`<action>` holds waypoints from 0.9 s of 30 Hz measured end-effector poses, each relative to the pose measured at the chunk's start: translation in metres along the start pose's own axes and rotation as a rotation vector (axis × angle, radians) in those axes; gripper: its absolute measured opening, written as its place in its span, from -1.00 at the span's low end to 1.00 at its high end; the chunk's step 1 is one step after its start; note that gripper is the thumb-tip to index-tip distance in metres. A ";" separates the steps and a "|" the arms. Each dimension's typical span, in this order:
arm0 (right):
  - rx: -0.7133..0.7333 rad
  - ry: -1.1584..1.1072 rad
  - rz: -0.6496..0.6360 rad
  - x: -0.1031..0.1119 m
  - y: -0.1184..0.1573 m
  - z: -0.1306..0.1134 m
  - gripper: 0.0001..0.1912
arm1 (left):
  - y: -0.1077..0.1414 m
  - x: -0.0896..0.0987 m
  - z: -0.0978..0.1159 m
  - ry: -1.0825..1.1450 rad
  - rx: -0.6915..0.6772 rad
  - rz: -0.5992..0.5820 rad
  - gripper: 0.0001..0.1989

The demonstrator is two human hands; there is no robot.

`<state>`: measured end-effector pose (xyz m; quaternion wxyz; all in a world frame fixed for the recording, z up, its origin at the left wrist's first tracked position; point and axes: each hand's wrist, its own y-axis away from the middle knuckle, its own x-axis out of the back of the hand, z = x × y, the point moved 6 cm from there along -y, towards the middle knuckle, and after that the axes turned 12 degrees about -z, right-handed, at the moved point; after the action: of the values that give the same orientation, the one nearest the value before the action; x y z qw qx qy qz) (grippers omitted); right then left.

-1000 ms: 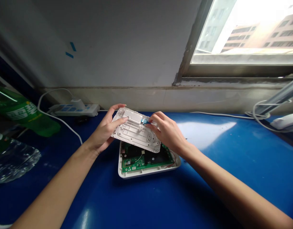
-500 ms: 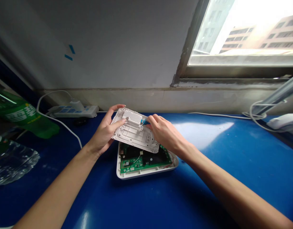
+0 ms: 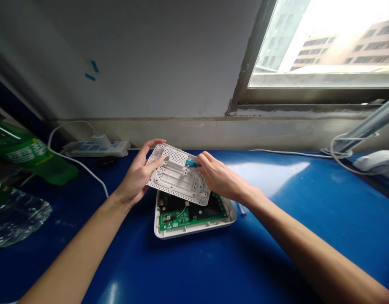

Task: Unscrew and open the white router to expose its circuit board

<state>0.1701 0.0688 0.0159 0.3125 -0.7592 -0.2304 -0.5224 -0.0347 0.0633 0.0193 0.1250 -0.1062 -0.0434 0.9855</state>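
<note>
White perforated plastic cover (image 3: 170, 179), ribbed on its visible face, held tilted in both hands above the tray below. The left hand (image 3: 137, 175) takes it in a wide grip at the left end, thumb across the face and fingers behind the far edge. The right hand (image 3: 218, 175) closes in a narrow pinch on a small blue plastic part (image 3: 191, 163) at the cover's upper edge. Directly beneath the grip lies a white plastic base tray (image 3: 194, 231) holding a green circuit board (image 3: 178, 220) with fine wires; the cover's lower edge overhangs the tray, and whether they touch cannot be told. The cover looks light and stiff, though its thin perforated margins may be brittle, so the solid ribbed middle and rim appear the safer holds. The board looks fragile. To the right of the grip a glossy blue worktop (image 3: 278, 240) extends, with a small clear plastic piece (image 3: 241, 209) just past the tray's corner. A white power strip (image 3: 96, 148) lies beyond the left hand.
</note>
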 end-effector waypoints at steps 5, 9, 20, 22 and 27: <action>0.034 0.017 0.002 0.014 -0.001 -0.003 -0.92 | -0.001 0.004 0.001 -0.004 0.029 0.010 -0.44; 0.089 0.046 0.093 0.033 0.000 -0.002 -0.91 | -0.003 0.015 0.006 -0.017 0.006 0.039 -0.44; -0.118 -0.522 -0.190 0.053 0.010 0.027 -0.81 | -0.002 0.037 0.017 0.003 -0.131 0.265 -0.41; -0.109 -0.507 -0.271 0.049 0.011 0.026 -0.80 | -0.001 0.038 0.016 0.040 -0.147 0.306 -0.39; -0.139 -0.353 -0.349 0.038 0.010 0.029 -0.88 | -0.002 0.032 0.008 0.150 -0.065 0.335 -0.44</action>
<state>0.2091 0.0840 0.0418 0.1194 -0.8070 -0.3724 -0.4425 -0.0663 0.0727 0.0206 -0.0413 -0.1894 -0.0477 0.9799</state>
